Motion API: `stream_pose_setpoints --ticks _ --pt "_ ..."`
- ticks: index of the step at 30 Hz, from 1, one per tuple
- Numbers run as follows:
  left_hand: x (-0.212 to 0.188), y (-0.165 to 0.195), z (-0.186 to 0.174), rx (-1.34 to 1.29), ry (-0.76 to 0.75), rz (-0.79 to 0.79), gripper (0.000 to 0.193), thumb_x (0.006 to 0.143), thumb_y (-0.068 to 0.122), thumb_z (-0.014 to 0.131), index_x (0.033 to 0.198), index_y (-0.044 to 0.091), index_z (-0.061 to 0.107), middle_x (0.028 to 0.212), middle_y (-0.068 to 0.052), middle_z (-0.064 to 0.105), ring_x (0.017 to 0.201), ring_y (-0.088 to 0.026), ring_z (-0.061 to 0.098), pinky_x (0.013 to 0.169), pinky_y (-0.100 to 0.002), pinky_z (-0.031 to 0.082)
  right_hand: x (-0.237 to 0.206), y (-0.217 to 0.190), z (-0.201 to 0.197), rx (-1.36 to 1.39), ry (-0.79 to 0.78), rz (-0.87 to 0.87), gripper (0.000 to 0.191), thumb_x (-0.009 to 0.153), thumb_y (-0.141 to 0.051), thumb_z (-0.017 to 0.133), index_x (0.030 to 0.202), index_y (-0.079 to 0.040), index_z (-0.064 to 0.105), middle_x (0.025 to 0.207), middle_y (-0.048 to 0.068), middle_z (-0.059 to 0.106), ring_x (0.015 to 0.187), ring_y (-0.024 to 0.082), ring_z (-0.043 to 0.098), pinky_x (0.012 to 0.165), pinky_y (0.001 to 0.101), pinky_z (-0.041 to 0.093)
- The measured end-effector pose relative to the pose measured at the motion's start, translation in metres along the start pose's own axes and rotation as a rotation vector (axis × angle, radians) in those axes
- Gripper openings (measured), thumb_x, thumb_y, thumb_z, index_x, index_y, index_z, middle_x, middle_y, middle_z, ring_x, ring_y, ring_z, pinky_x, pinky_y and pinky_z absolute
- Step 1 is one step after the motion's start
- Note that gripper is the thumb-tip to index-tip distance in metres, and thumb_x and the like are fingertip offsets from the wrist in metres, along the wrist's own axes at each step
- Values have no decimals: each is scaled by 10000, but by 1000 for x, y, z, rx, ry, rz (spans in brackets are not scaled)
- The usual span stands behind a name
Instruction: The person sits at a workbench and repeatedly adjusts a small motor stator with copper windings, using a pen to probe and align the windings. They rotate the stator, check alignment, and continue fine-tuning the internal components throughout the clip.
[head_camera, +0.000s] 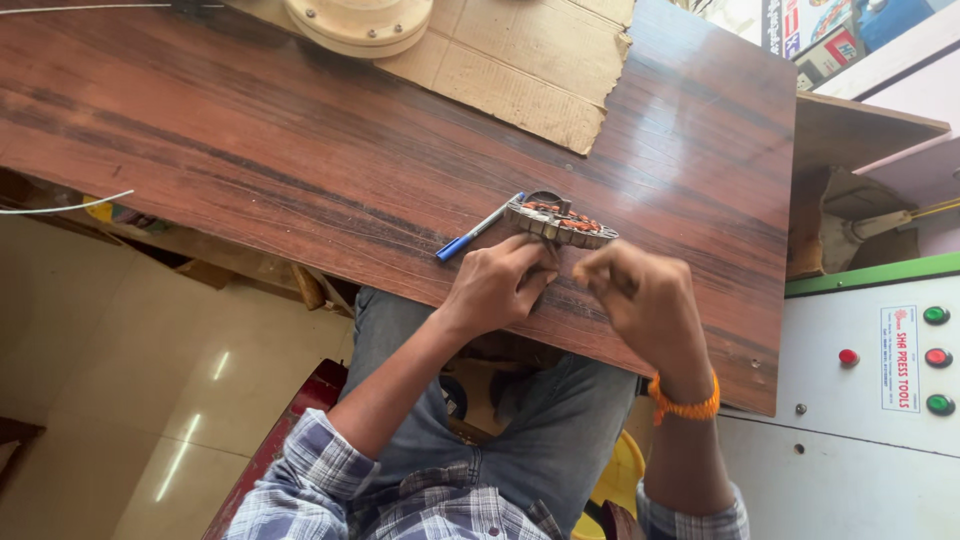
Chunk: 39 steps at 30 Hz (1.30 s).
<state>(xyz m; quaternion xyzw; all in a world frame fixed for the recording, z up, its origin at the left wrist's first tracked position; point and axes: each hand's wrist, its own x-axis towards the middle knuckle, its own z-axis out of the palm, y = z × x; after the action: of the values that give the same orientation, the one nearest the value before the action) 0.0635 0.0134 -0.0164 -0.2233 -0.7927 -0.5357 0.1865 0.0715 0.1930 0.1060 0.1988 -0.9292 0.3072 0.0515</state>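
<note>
a dark wood-grain worktop (300, 150) fills most of the view, with a torn sheet of cardboard (520, 70) and a pale round wooden disc (360, 22) at its far edge, a white control cabinet with red and green buttons (880, 380) to the right, and a tiled floor below on the left.

near the front edge of the worktop lies a small round metal stator with copper-coloured windings (560, 222), lying flat, and a blue pen (478, 228) rests just beside it on its left, tip pointing away from the person.

the left hand (500, 285) rests on the worktop with its fingers curled against the near rim of the stator, pressing or steadying it. the right hand (640, 295) is clenched just to the right of the part and looks blurred, so i cannot tell whether it pinches a wire or anything else; an orange thread band sits on that wrist.

as a judgement, the work in hand seems to be fiddling with the windings at the near rim. doing it well calls for the left hand pinning the stator flat so it does not skid on the smooth surface, and for short, gentle pulls from the right hand, since thin winding wire would likely kink or snap under a jerk. the pen sits close enough to be knocked.
</note>
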Motion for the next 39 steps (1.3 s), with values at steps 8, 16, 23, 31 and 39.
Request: stream_pose_setpoints --ticks 8,16,23,31,39 --pt "-2 -8 6 -345 157 -417 118 844 119 759 909 20 761 845 -87 776 785 -185 749 733 -331 565 52 -2 19 93 48 120 81 935 -91 754 956 -13 760 566 -15 563 520 31 449 472 261 353" --pt "5 3 14 -296 267 -588 173 852 199 774 950 56 772 850 -83 778 786 -206 745 748 -338 557 85 37 31 -71 1 220 145 920 -153 770 955 -13 780 582 12 527 536 83 439 484 327 354" --pt "3 16 10 -206 376 -451 181 874 221 788 947 61 747 939 -80 753 894 -237 723 793 -392 548 95 80 38 -84 80 225 156 917 -174 794 962 -25 787 605 3 482 558 84 425 498 338 359" --pt "21 23 -23 376 257 348 433 843 138 776 1263 140 672 1177 -57 667 1113 -242 606 918 -421 462 85 97 12 -32 143 320 152 926 -179 768 987 -40 777 595 -39 533 539 66 438 475 326 346" --pt "53 -23 -32 4 -105 279 448 830 134 820 1257 162 688 1200 -1 707 1125 -230 632 1052 -389 524 44 48 -33 351 236 282 118 987 -100 741 982 15 715 708 -63 545 615 38 407 513 241 285"
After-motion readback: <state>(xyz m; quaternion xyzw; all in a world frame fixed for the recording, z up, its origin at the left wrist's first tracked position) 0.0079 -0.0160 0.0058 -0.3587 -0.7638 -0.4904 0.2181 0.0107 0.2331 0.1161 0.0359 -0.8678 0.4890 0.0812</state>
